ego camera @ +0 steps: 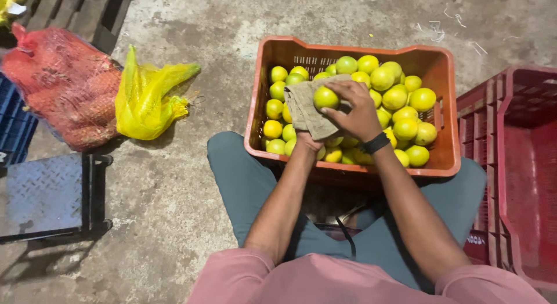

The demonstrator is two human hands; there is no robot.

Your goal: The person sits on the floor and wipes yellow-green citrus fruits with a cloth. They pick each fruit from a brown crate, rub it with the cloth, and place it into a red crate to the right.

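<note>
Right hand (pixel 357 112) presses green fruit (pixel 325 98) into cloth (pixel 307 109) over orange crate (pixel 354 51).

A produce market floor: bare concrete, mesh sacks (pixel 69 86) left of the orange fruit crate (pixel 348 54), red crate (pixel 510 164) right.

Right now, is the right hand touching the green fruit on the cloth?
Touching. The head view shows the right hand with its fingertips wrapped on the green fruit, which rests against the cloth; no gap shows.
</note>
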